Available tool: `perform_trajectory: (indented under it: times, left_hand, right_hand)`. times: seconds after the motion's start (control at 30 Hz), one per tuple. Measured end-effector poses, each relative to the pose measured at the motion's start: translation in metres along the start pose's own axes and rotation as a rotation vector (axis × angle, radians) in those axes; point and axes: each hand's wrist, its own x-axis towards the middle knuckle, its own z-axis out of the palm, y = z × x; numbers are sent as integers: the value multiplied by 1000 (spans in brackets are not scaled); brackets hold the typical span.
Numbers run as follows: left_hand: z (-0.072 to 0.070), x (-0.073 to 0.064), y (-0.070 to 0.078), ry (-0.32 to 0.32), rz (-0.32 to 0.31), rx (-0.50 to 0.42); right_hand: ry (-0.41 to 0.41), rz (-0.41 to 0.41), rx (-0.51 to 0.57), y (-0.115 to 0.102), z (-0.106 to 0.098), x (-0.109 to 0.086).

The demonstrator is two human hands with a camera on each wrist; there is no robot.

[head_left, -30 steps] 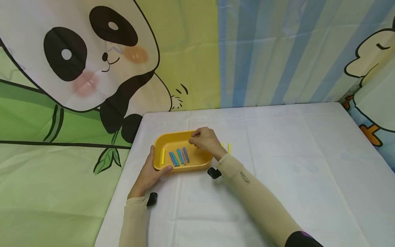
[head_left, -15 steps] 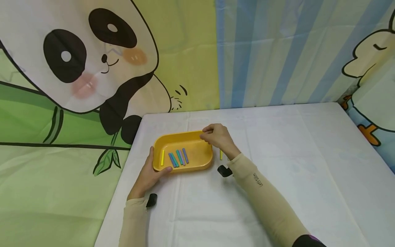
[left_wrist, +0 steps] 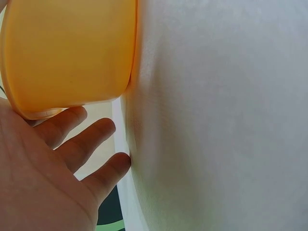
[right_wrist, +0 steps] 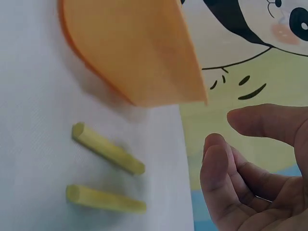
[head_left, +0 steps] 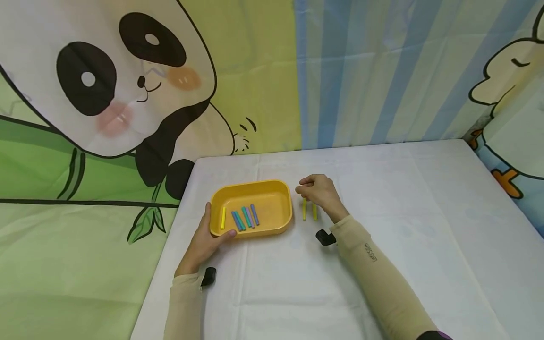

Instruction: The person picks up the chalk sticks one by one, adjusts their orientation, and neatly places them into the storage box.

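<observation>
A yellow plastic tray (head_left: 272,228) stands on the white-covered table. My left hand (head_left: 201,246) holds its left end, thumb over the near rim and fingers along the outer side; in the left wrist view, the fingers (left_wrist: 98,135) spread below the tray wall. Inside lie a yellow chalk stick (head_left: 223,218) and several blue, teal and purple chalk sticks (head_left: 246,217). Right of the tray, my right hand (head_left: 319,192) hovers above two yellow chalk sticks (head_left: 304,209). Its thumb and fingertips are apart in the right wrist view, nothing between them. Both chalk sticks (right_wrist: 108,148) lie side by side there.
White cloth (head_left: 403,226) covers the table, whose far edge meets a hanging cloth printed with a panda (head_left: 127,85) and blue stripes. At the right stands another printed figure (head_left: 514,94). A small black camera (head_left: 325,237) sits at the right wrist.
My right hand has moved right, from above the tray to over the two yellow chalk sticks outside it. The left hand and the tray stay in place.
</observation>
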Motion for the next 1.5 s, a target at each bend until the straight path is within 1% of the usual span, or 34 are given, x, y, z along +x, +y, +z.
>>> perform_trajectory:
  times: [0.2,0.37,0.5,0.57,0.67,0.8,0.9,0.97,1.03,1.13,1.23,1.37,1.5]
  left_hand:
    - [0,1,-2,-1,11,-11]
    - [-1,2,-4,0,21,-19]
    - [-1,2,-3,-1,8,-26]
    - [-2,0,2,-4,-6,-27]
    - [-5,-5,16,-14,-18,-29]
    - [-7,-14,35,-24,-25,-21]
    - [-7,-18,42,-26,-36,-20]
    - [-7,-18,44,-23,-44,-21]
    - [-6,-18,43,-24,-46,-27]
    - [-5,-14,35,-21,-41,-32]
    - [-3,-7,21,-18,-32,-35]
    - [-1,2,3,-7,-21,-17]
    - [1,4,-2,-6,11,-20]
  right_hand:
    - [35,37,-47,14,-8,-3]
    - [50,51,-74,26,-14,-5]
    - [69,67,-151,32,-17,-7]
    - [69,80,-188,35,-17,-8]
    - [60,98,-216,40,-17,-8]
    - [49,79,-231,47,-14,-6]
    - [56,69,-250,50,-11,-6]
    - [61,73,-262,51,-9,-6]
    - [65,80,-271,51,-8,-7]
    - [71,78,-298,51,-6,-8]
    - [71,71,-341,49,-5,-8]
    - [69,72,-378,48,-2,-8]
    - [86,72,-402,49,0,-8]
